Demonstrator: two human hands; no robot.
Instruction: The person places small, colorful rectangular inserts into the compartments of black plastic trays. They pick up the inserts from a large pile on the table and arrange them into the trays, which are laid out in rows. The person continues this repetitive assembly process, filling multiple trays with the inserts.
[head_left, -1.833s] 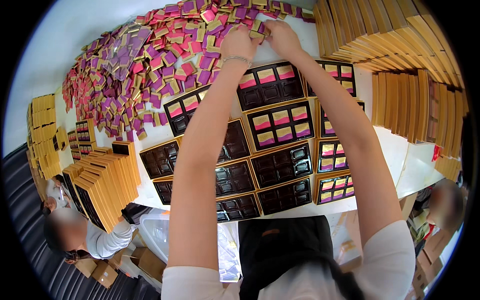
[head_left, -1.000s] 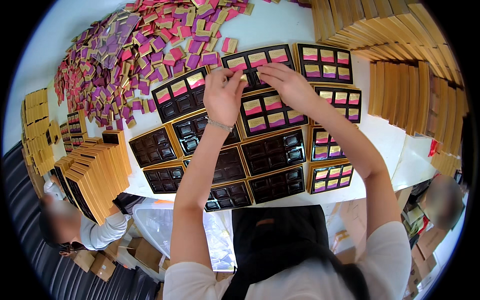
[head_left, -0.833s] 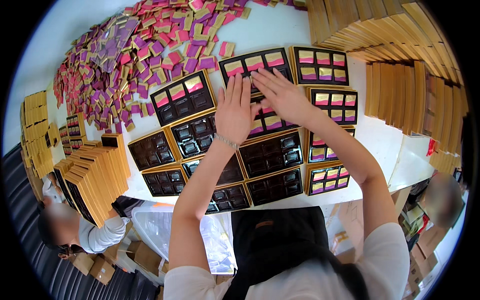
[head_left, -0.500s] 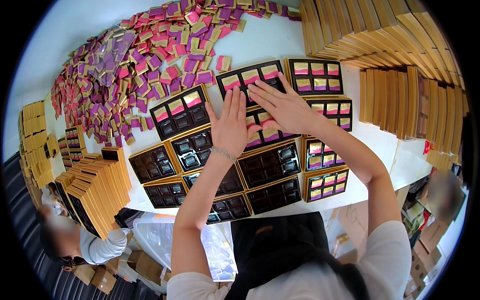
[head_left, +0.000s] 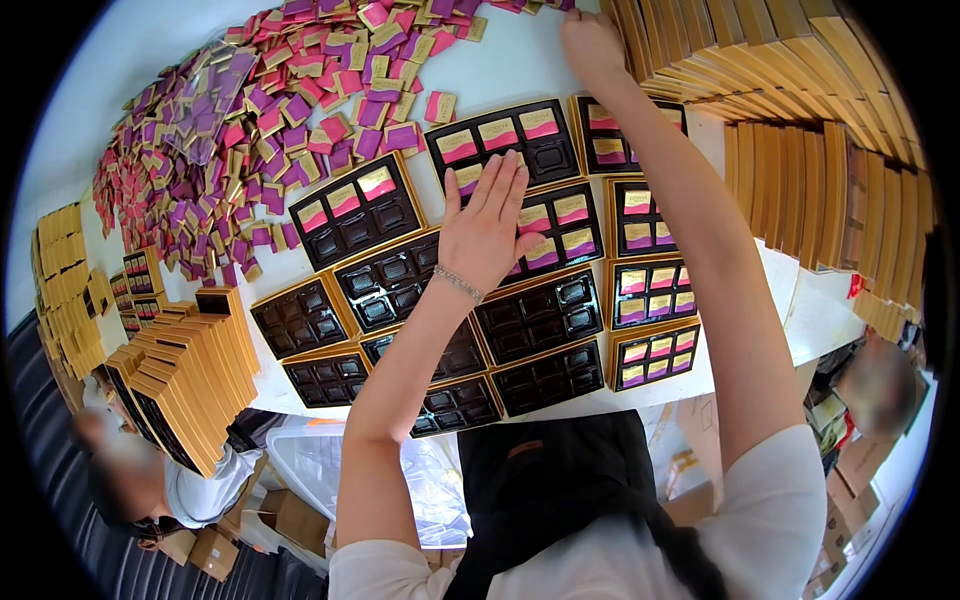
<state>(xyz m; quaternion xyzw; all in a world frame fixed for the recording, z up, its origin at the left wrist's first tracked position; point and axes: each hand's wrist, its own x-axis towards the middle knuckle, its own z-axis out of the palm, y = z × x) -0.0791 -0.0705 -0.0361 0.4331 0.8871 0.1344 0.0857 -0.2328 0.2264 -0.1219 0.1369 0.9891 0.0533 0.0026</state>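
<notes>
My left hand (head_left: 482,215), a bracelet at its wrist, lies with fingers stretched over the far middle chocolate box (head_left: 552,158). That box's back row holds gold-and-pink wrapped chocolate squares. In its front row the right cavity is bare, and my fingers hide the middle one. My left thumb rests over the filled box (head_left: 572,240) just nearer. My right hand (head_left: 592,48) reaches to the far edge, its fingers curled beside a few wrapped squares; whether it holds one is hidden. Left of my left hand, another box (head_left: 345,248) has squares only in its back row.
A heap of wrapped squares (head_left: 340,90) covers the far left. Bare dark trays (head_left: 540,315) lie nearer me, with filled boxes (head_left: 655,355) along the right. Gold box stacks (head_left: 790,190) stand at right and left. Two other people are at the lower sides.
My right hand has left the far middle box and swung away to the table's far edge. My left hand stays over the box, shifted slightly.
</notes>
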